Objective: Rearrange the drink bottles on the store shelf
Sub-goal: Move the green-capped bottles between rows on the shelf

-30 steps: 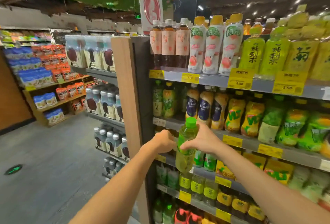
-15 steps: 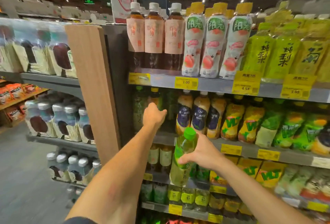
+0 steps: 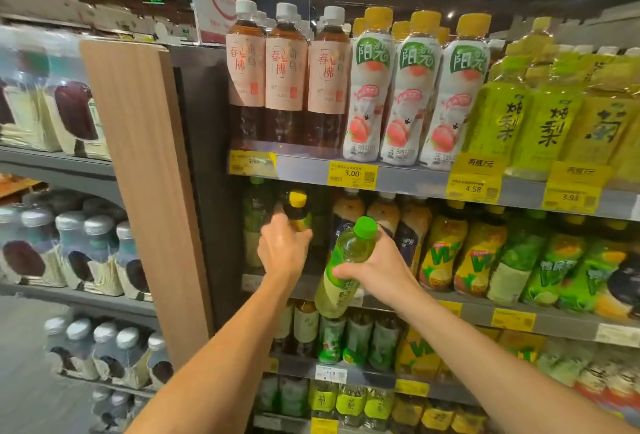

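Drink bottles filled the store shelf (image 3: 415, 181) in tiers as we reached toward its left end. Our right hand (image 3: 375, 262) was closed around the middle of a green-capped bottle (image 3: 346, 265), which we held tilted in the air in front of the second tier, its cap leaning up and to the right. Our left hand (image 3: 284, 248) was wrapped around the shoulder of a yellow-capped dark bottle (image 3: 298, 210) at the left end of that second tier, just beside a dim green-capped bottle (image 3: 254, 215) standing at the shelf's side wall; we could not tell whether the dark bottle stood on the shelf or was lifted. To the right of our hands stood cream-and-navy bottles (image 3: 349, 215), then yellow lemon-tea bottles (image 3: 445, 253). On the top tier we saw three pink-labelled tea bottles (image 3: 285, 77) beside three white peach-drink bottles (image 3: 414, 87). Yellow price tags (image 3: 352, 174) lined the shelf edges.
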A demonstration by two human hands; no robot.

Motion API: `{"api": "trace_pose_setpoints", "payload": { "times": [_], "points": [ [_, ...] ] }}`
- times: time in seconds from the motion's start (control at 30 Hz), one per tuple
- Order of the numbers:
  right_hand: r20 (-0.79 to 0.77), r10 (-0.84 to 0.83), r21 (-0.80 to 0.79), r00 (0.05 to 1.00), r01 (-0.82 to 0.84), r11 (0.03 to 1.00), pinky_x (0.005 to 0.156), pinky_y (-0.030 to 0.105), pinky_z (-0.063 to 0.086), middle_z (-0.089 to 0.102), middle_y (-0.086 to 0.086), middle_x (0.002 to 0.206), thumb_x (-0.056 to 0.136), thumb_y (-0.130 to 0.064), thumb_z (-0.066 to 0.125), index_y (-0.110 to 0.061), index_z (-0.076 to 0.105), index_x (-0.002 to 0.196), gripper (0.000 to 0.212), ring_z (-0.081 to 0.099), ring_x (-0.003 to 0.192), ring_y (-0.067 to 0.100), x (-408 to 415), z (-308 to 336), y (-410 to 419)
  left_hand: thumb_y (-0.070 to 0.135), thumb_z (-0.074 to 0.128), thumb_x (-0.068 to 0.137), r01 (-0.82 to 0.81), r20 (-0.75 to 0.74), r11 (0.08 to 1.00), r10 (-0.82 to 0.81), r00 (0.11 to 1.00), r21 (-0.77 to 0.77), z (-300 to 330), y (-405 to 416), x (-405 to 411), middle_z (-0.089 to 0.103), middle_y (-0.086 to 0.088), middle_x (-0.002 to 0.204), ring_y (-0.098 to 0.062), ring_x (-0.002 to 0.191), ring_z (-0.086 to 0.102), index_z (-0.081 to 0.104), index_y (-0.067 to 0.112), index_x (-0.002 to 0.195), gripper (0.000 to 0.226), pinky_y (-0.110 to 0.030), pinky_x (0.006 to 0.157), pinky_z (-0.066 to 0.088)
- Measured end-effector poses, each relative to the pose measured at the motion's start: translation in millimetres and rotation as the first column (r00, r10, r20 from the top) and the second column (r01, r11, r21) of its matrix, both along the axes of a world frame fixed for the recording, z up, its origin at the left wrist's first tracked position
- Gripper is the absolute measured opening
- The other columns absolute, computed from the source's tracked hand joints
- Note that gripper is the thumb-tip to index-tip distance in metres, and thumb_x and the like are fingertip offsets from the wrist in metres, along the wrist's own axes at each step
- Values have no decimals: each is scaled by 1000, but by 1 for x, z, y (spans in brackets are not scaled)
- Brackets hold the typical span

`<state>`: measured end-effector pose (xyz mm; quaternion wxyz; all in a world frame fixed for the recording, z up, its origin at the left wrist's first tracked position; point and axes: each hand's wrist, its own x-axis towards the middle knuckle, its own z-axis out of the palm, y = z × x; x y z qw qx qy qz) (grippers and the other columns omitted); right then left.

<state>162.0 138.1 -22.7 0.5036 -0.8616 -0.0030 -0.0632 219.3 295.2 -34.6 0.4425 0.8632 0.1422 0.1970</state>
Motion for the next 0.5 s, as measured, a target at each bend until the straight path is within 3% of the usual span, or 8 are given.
{"api": "trace_pose_setpoints", "payload": {
  "times": [0.1,0.23,0.33,0.4,0.5],
  "points": [
    [32,1,39,999,-3,999,92,41,55,72,-1,100,58,-19,90,-20,56,112,63,70,92,15,14,2,11,31,82,78,-52,104,990,66,992,-133,-6,16,-24,74,-13,102,-35,102,71,64,8,109,42,-46,91,58],
    [61,-15,88,998,10,996,93,38,51,67,-4,99,65,-15,89,-21,50,111,61,66,95,16,28,4,30,28,85,78,-49,237,988,84,968,-149,7,44,-49,68,2,92,-22,93,66,68,10,106,37,-30,89,46],
    [99,-56,113,994,45,993,97,42,50,64,-8,101,63,-22,87,-29,47,111,63,65,101,22,41,5,45,37,88,74,-16,258,988,56,964,-155,14,63,-61,68,14,81,-20,90,70,68,21,94,32,-41,96,56],
    [135,-51,132,990,33,991,96,39,49,63,-9,101,67,-20,88,-27,47,115,63,64,102,21,48,7,53,42,89,72,-11,227,982,54,972,-187,18,71,-62,73,9,85,-20,91,73,71,20,96,37,-45,94,60],
    [110,9,104,994,-21,994,91,32,45,61,-2,107,73,-13,85,-19,47,118,59,61,104,21,61,12,67,51,88,68,4,164,983,27,986,-183,26,72,-60,76,1,99,-20,97,73,69,17,117,63,-45,94,61]
  ]
}}
